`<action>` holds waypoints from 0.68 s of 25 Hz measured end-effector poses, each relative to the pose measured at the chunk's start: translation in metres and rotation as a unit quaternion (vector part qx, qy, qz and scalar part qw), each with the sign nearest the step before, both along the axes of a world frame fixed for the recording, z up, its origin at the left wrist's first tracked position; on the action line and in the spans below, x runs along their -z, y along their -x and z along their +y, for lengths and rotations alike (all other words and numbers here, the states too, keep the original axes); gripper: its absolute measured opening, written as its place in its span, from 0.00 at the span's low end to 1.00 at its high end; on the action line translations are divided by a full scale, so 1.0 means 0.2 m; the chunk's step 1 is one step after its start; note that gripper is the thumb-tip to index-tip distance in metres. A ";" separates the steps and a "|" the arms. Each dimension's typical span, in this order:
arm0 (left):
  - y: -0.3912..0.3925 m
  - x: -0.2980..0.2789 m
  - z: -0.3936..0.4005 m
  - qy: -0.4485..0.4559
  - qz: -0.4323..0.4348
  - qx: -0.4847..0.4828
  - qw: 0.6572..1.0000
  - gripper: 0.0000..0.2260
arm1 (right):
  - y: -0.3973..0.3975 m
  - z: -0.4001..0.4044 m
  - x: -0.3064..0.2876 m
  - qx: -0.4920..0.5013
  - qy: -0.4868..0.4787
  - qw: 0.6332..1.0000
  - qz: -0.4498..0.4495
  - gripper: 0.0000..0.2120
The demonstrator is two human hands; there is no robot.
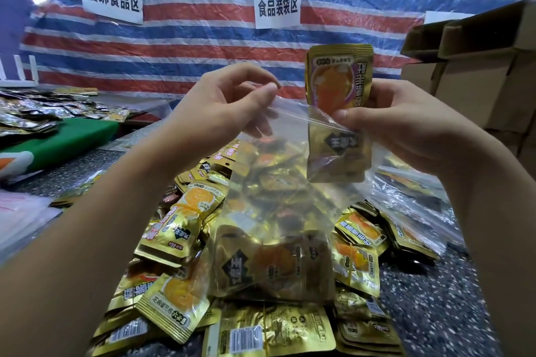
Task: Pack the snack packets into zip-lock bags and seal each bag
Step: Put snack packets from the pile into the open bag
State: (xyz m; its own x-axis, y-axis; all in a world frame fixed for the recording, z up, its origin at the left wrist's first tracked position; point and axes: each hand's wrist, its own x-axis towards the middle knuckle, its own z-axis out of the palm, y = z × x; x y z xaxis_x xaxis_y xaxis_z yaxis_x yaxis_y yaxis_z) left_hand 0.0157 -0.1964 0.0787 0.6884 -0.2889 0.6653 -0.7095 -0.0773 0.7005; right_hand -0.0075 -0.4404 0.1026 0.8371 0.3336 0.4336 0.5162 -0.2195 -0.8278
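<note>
So the person was mid-fill: left hand [229, 104] pinched the zip-lock bag [278, 211] rim open above the tabletop [435, 313] pile, right hand [406, 127] gripped a snack packet [339, 113] halfway in. Next move probably needed: drop it, press the seal.

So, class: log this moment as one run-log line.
left hand: pinches bag mouth | right hand: holds packets half inside | bag: unsealed

Single head-worn view, facing forward and down (wide-angle), close above hands and table [435, 313].
</note>
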 end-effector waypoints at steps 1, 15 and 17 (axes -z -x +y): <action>0.00 0.00 0.01 -0.001 0.007 -0.003 1.000 0.04 | 0.00 0.00 0.00 0.005 -0.002 1.000 0.001 0.18; 0.03 0.01 -0.06 0.003 -0.033 -0.034 0.999 0.07 | 0.05 0.01 -0.03 0.067 0.244 0.967 0.035 0.10; 0.04 0.01 -0.06 0.004 -0.031 -0.035 0.999 0.08 | 0.05 0.01 -0.02 0.082 0.225 0.970 0.042 0.07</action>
